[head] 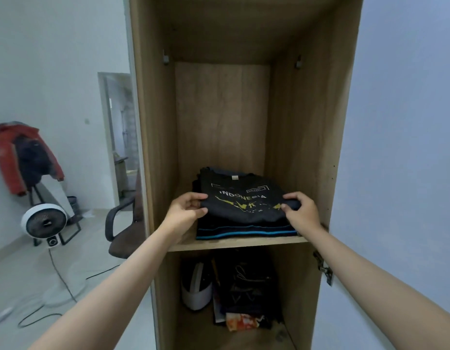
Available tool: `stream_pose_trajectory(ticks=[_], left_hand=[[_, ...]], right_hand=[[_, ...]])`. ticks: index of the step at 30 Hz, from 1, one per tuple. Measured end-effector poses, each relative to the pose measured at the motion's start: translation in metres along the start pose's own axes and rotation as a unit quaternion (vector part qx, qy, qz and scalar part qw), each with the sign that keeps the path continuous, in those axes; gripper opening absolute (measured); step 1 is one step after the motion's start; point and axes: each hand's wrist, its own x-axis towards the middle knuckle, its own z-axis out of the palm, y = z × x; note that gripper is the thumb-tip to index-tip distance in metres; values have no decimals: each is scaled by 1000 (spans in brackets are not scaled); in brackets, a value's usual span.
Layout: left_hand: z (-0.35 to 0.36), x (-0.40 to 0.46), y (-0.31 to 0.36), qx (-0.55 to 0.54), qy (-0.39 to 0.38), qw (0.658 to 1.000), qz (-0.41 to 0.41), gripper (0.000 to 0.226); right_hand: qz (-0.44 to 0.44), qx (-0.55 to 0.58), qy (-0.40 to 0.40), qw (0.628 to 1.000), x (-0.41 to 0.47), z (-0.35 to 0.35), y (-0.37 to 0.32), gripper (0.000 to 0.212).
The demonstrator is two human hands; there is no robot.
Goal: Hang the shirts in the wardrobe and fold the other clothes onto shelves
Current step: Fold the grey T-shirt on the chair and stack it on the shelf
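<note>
A folded black T-shirt (244, 200) with yellow print and the word INDONESIA lies on top of a stack of folded dark clothes (246, 229) on the wardrobe shelf (234, 245). My left hand (186, 210) pinches the shirt's left edge. My right hand (300, 210) grips its right edge, fingers curled over the fabric. The lowest garment in the stack has blue stripes along its front fold.
The wooden wardrobe (153, 122) stands open, with a helmet (196, 289) and dark items in the compartment below. To the left are an office chair (123, 223), a white fan (44, 224) with a cable on the floor, and a red jacket (22, 157) on a stand.
</note>
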Motion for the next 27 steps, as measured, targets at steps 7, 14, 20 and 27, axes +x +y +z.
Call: stream_pose_trajectory(ticks=[7,14,20,27], left_hand=[[-7,-11,-20,54,40,997,26,25],[4,-18,-23,271,52,961,3,10],[30,-1,-12,348,78,918,171,32],[43,-5,-50,488,-117,863,51,56]], right_hand=[[-10,-33,-5,999,-12,-3,8,25],[33,-240,67,968,-26,2,6,23],[-153,-222,-40,962,-17,16,-13,45],[-98,-381,-183,901,-32,36,17,57]])
